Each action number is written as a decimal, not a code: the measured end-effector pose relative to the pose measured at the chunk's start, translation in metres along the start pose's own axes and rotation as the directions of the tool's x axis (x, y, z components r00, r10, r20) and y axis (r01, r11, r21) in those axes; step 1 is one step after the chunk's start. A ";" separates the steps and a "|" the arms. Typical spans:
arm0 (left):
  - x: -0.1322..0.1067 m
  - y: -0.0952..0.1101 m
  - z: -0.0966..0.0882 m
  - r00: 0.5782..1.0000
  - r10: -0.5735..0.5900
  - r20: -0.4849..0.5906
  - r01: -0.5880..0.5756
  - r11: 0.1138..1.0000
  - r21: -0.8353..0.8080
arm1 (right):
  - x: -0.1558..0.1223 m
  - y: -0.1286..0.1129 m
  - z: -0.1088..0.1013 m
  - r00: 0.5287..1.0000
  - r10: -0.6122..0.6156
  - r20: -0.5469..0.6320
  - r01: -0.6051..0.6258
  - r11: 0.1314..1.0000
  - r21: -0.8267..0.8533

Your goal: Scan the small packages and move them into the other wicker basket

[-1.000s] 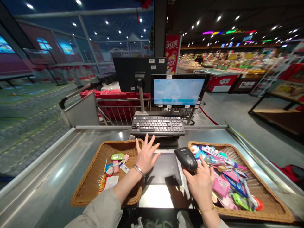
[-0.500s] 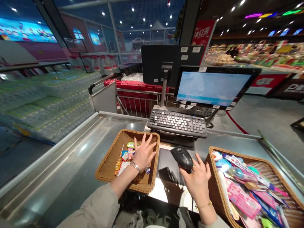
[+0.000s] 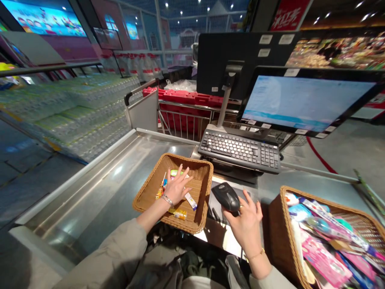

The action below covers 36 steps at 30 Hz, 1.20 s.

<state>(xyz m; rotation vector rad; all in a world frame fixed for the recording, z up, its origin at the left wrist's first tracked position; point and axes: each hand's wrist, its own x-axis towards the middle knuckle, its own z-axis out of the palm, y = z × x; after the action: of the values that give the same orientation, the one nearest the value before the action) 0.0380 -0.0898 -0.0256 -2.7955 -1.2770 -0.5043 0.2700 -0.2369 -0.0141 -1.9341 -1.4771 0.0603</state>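
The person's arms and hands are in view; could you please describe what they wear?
The sleeves are pale grey-beige. The left hand has a silver bangle at the wrist; the right hand has a thin gold-coloured bracelet and a gold-coloured ring.

Scanner (image 3: 226, 196) between left basket (image 3: 202, 178), right basket (image 3: 277, 233)

Left hand (image 3: 177, 188) was spread over small packets (image 3: 159, 193) in the left wicker basket (image 3: 201, 182), contact unclear; white packet (image 3: 190, 201) lay just right of it, yellow packet (image 3: 179, 214) near the wrist. Right hand (image 3: 247, 220) gripped the black scanner (image 3: 226, 196) between baskets. Right wicker basket (image 3: 275, 224) was heaped with packaged goods (image 3: 325, 257). Keyboard (image 3: 240, 149) sat beyond the scanner, lit screen (image 3: 306, 100) above it
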 end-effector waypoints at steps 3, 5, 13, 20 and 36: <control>-0.008 -0.009 0.003 0.999 -0.004 0.048 0.004 1.000 0.006 | -0.002 -0.003 0.003 1.000 0.002 0.020 -0.002 1.000 0.000; -0.013 -0.016 0.006 0.997 -0.007 0.077 0.006 1.000 0.007 | -0.003 -0.004 0.005 0.999 0.000 0.032 0.000 1.000 0.002; -0.030 -0.041 0.021 0.974 -0.023 0.227 0.020 1.000 0.015 | -0.006 -0.007 0.011 0.998 -0.048 0.028 0.047 0.999 0.018; -0.038 -0.049 0.033 0.901 0.044 0.431 -0.049 0.999 0.001 | -0.008 -0.005 0.015 0.997 -0.063 0.049 0.063 0.998 0.013; -0.042 -0.058 0.064 0.639 0.167 0.751 -0.306 0.951 0.048 | -0.012 0.002 0.019 0.997 -0.076 0.035 0.075 0.997 0.009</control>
<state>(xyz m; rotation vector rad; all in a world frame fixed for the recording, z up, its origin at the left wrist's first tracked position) -0.0127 -0.0724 -0.1054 -3.0191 -0.8822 0.8269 0.2590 -0.2387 -0.0335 -1.8777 -1.5693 0.0661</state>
